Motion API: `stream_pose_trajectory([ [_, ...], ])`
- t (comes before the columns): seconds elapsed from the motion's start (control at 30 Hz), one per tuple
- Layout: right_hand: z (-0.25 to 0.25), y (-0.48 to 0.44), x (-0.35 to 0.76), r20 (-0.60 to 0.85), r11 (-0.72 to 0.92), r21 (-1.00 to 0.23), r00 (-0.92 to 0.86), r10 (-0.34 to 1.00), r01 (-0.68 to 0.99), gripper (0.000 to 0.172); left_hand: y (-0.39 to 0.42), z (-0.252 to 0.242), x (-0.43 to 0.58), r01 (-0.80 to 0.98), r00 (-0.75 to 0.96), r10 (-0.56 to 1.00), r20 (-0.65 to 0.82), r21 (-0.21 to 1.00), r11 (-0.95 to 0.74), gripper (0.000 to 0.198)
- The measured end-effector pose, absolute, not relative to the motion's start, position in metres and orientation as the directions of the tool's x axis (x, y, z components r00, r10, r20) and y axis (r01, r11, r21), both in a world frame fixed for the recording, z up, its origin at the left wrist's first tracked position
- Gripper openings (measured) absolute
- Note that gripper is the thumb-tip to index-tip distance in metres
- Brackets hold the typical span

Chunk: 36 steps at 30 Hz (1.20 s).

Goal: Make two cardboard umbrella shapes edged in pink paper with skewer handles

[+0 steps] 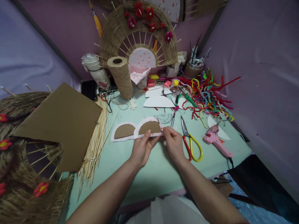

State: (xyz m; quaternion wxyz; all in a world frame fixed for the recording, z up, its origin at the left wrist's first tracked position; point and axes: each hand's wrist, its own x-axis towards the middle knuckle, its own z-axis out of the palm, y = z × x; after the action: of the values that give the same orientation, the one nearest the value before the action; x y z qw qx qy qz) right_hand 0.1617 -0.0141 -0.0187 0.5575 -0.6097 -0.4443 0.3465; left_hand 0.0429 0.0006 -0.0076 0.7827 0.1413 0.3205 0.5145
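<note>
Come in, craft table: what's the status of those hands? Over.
Left hand pinching half-disc at lower edge, right hand at its right corner. Half-disc brown with pale border. Scissors lying beside right hand, not covering it.

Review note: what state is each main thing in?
Brown semicircular card on white backing: held by left hand and right hand
Second brown semicircular card: lying flat
Scissors with red and yellow handles: lying, blades look closed
Pink glue gun: lying on its side
Brown twine spool: standing upright
White patterned flask: upright, lid on
</note>
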Motion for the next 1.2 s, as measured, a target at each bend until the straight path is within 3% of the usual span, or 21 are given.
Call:
stream_pose_trajectory([
  [0.23, -0.011, -0.019, 0.168, 0.045, 0.001, -0.985, 0.252, 0.967, 0.171, 0.030, 0.005, -0.006, 0.040, -0.733, 0.272, 0.879, -0.391, 0.507, 0.452, 0.021],
  [0.33, 0.001, -0.031, 0.187, 0.012, -0.061, -0.933, 0.201, 0.979, 0.353, 0.036, 0.013, -0.006, 0.034, -0.763, 0.225, 0.868, -0.442, 0.475, 0.439, 0.017],
  [0.4, 0.008, -0.043, 0.207, 0.004, -0.128, -0.759, 0.201, 0.979, 0.639, 0.033, 0.017, -0.005, 0.031, -0.779, 0.206, 0.854, -0.478, 0.448, 0.439, 0.014],
  [0.47, 0.009, -0.056, 0.226, -0.018, -0.161, -0.476, 0.173, 0.985, 0.865, 0.024, 0.021, -0.004, 0.028, -0.794, 0.198, 0.838, -0.509, 0.417, 0.441, 0.013],
  [0.57, 0.004, -0.072, 0.247, -0.102, -0.202, -0.153, 0.188, 0.977, 0.967, 0.024, 0.024, -0.002, 0.027, -0.818, 0.184, 0.822, -0.539, 0.379, 0.432, 0.013],
  [0.67, -0.003, -0.077, 0.252, -0.137, -0.250, -0.056, 0.241, 0.961, 0.967, 0.027, 0.025, -0.001, 0.027, -0.822, 0.194, 0.813, -0.549, 0.362, 0.440, 0.013],
  [0.83, 0.000, -0.073, 0.253, -0.214, -0.327, -0.095, 0.301, 0.929, 0.940, 0.014, 0.023, 0.000, 0.026, -0.796, 0.234, 0.818, -0.526, 0.380, 0.472, 0.013],
  [0.97, 0.001, -0.081, 0.266, -0.171, -0.354, -0.209, 0.322, 0.931, 0.912, 0.009, 0.020, 0.003, 0.024, -0.757, 0.218, 0.859, -0.463, 0.475, 0.448, 0.050],
  [1.03, -0.001, -0.088, 0.271, -0.109, -0.328, -0.318, 0.310, 0.945, 0.889, 0.016, 0.019, 0.005, 0.023, -0.734, 0.201, 0.879, -0.432, 0.528, 0.428, 0.063],
  [1.1, 0.000, -0.094, 0.273, -0.087, -0.292, -0.415, 0.282, 0.955, 0.862, 0.025, 0.019, 0.006, 0.022, -0.717, 0.203, 0.890, -0.408, 0.557, 0.419, 0.061],
  [1.2, 0.005, -0.097, 0.267, -0.050, -0.225, -0.494, 0.231, 0.972, 0.840, 0.037, 0.020, 0.006, 0.021, -0.715, 0.218, 0.888, -0.405, 0.553, 0.428, 0.042],
])
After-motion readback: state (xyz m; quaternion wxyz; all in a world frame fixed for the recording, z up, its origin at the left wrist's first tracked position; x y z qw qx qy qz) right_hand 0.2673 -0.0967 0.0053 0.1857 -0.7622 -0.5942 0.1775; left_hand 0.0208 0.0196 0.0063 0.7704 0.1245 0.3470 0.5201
